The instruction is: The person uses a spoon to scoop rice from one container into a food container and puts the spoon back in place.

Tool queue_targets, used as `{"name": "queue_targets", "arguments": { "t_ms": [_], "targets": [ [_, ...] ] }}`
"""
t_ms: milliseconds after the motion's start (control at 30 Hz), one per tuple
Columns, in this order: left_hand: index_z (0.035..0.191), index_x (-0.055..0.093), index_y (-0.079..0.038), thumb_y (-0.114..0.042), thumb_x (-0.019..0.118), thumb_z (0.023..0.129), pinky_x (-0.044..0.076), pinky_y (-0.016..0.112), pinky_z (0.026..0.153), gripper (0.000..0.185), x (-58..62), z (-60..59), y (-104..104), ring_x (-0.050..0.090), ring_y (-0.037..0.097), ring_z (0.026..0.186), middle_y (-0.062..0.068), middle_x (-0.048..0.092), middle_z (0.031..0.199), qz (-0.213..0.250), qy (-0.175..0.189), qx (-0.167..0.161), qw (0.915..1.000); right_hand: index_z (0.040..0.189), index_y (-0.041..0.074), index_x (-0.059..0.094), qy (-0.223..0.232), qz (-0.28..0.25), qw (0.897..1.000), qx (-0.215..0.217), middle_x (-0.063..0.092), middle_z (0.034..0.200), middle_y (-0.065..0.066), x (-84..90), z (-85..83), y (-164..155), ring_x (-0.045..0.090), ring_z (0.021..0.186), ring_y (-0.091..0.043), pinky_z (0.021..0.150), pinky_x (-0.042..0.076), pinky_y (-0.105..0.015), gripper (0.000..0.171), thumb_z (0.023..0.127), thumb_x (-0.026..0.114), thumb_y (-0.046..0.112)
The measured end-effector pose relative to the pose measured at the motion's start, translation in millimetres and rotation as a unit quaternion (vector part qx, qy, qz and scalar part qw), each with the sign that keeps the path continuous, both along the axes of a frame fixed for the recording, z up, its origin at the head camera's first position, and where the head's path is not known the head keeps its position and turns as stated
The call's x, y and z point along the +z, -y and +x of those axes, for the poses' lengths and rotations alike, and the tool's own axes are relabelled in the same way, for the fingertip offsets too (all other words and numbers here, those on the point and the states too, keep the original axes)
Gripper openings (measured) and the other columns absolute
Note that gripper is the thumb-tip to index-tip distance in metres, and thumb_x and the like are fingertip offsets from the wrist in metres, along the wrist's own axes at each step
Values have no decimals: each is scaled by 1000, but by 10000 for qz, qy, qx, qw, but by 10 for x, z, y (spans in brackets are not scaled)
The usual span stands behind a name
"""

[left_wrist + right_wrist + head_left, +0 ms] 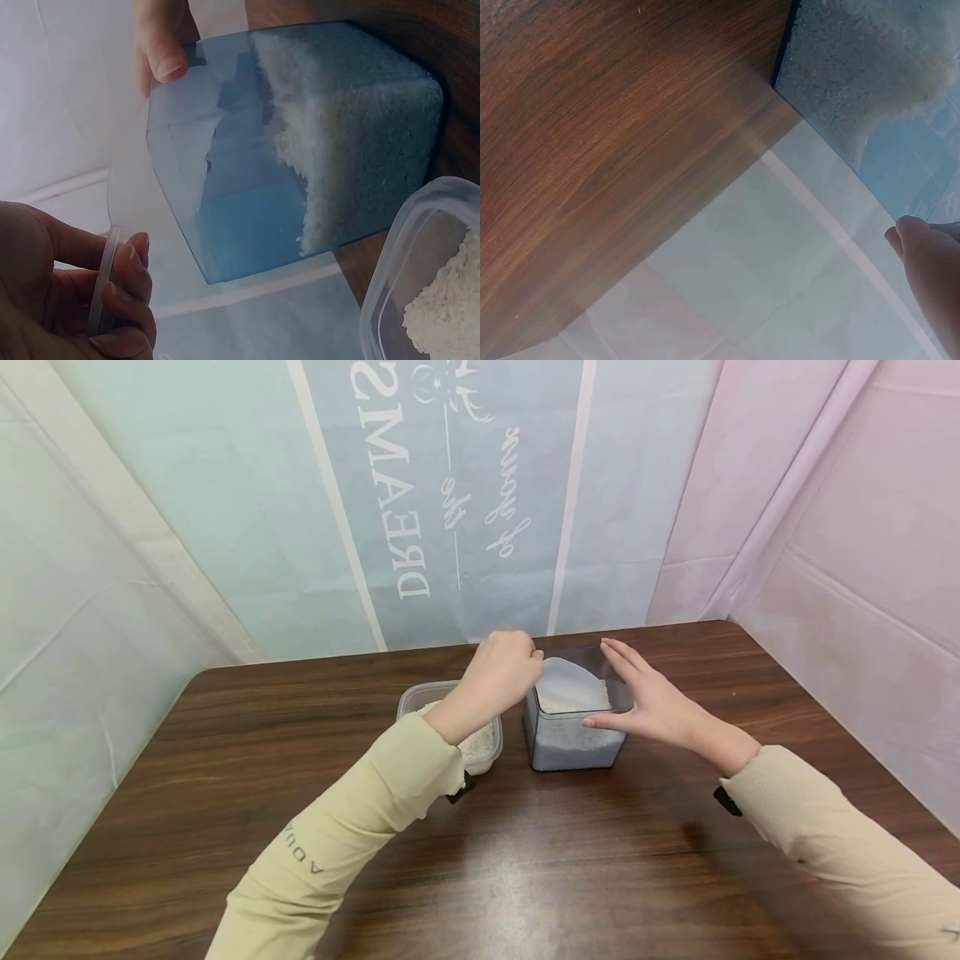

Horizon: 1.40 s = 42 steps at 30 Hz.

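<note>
My left hand (504, 670) pinches the handle (105, 281) of a translucent white scoop (570, 681), between thumb and fingers in the left wrist view. The bowl of the scoop is tilted at the mouth of a bluish clear rice container (360, 135), over the rice in the head view. On the container's right side, my right hand (660, 703) grips the rim, thumb on the near wall and fingers spread toward the far one. White rice (847, 75) lies sloped inside. To the left, partly under my left forearm, stands a clear plastic tub (497, 745) with rice (450, 304).
Both containers stand toward the back of a dark wooden table (540, 868). A printed cloth curtain (480, 527) hangs right behind the table's back edge, with pale cloth at both sides. A dark strap part (461, 787) shows below the left sleeve.
</note>
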<state>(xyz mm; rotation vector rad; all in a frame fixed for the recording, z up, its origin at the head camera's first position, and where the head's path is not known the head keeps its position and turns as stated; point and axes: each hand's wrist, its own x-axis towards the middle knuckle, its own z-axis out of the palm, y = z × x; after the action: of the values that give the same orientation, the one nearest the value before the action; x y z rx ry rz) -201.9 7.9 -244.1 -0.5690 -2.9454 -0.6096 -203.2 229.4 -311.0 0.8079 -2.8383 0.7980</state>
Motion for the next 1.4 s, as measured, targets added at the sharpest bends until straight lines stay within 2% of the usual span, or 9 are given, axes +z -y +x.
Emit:
{"name": "queue_targets", "arguments": {
  "t_ms": [233, 533, 800, 1067, 1400],
  "targets": [
    [59, 47, -13, -19, 42, 93, 41, 27, 54, 35, -39, -3, -45, 48, 17, 57, 1, 47, 60, -198, 157, -41, 9997, 143, -2, 16, -23, -57, 10000, 33, 16, 148, -16, 1, 0, 4, 23, 131, -37, 98, 26, -54, 101, 73, 73, 42],
    [59, 46, -13, -16, 43, 92, 42, 27, 57, 33, -60, -10, -68, 48, 16, 58, 0, 45, 59, -454, 168, -88, 9988, 143, -2, 15, 36, -21, 10000, 25, 14, 148, -16, 16, 4, 0, 22, 132, -37, 98, 26, -55, 101, 73, 73, 43],
    [55, 38, -15, -8, 45, 85, 34, 24, 47, 32, -74, -15, -64, 35, 12, 50, -3, 35, 54, -822, 181, -146, 9963, 143, -1, 15, 1, -17, 10000, 8, 15, 148, -16, -3, -9, 0, 22, 132, -38, 98, 25, -55, 102, 72, 73, 43],
    [56, 39, -14, -9, 43, 89, 33, 23, 47, 34, -99, -66, 23, 34, 11, 49, -2, 37, 56, -618, 349, -50, 9975, 143, -2, 16, -28, -20, 10000, 31, 16, 148, -17, -9, -29, 6, 22, 132, -37, 98, 26, -55, 101, 72, 73, 43],
    [63, 52, -12, -20, 39, 96, 40, 27, 55, 36, -109, -69, 123, 50, 17, 59, 3, 51, 64, -414, 2, 129, 9991, 144, -1, 9, 40, -14, 10000, 28, 10, 150, -17, -6, -3, -37, 16, 135, -35, 101, 22, -54, 106, 72, 74, 42]
  ]
}}
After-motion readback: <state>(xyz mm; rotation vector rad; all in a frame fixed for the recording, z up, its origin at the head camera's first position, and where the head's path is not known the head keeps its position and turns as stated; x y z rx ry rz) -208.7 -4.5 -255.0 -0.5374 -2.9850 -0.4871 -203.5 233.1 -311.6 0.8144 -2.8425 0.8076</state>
